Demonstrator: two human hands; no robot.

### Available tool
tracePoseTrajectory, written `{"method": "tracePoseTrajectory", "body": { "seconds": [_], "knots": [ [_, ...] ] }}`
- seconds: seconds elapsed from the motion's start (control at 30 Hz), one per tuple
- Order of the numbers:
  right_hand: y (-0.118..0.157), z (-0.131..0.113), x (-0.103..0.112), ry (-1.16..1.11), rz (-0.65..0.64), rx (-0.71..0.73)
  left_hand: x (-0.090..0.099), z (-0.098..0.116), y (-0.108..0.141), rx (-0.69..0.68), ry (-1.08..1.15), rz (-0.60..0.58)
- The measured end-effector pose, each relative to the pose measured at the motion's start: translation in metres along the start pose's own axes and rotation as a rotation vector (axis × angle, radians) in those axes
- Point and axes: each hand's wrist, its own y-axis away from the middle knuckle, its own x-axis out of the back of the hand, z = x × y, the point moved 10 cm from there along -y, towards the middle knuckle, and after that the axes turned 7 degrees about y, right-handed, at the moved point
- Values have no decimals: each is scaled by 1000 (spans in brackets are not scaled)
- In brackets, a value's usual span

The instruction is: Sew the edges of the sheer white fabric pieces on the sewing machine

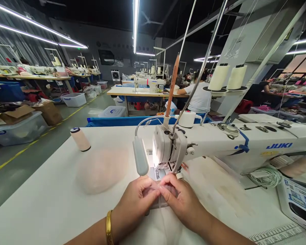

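My left hand (136, 200), with a gold bangle at the wrist, pinches thin sheer fabric (165, 217) just in front of the needle area of a white sewing machine (204, 141). Beside it, my right hand (181, 199) grips the same fabric, thumb and finger nearly touching those of the left. The cloth drapes down toward the table's front edge. A grey lamp (140, 156) hangs close above the left fingers. Pale sheer pieces (102, 170) lie on the table to the left, and more sheer cloth (219, 187) lies to the right.
A peach thread cone (80, 139) stands at the back left of the white table (53, 183). At the right are a control panel (298, 200), a coiled cord (266, 176) and a clear ruler (277, 234). A person in white (200, 97) sits beyond.
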Motion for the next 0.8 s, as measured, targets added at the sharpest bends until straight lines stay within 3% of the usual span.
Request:
{"method": "tracePoseTrajectory", "body": {
  "seconds": [0.47,0.67,0.8],
  "knots": [
    [5,-5,4,36,48,59,0,5,2,47,143,68],
    [5,-4,4,57,40,55,-10,1,3,105,317,-3],
    [5,-2,5,62,42,30,-11,-1,5,101,301,-22]
  ]
}}
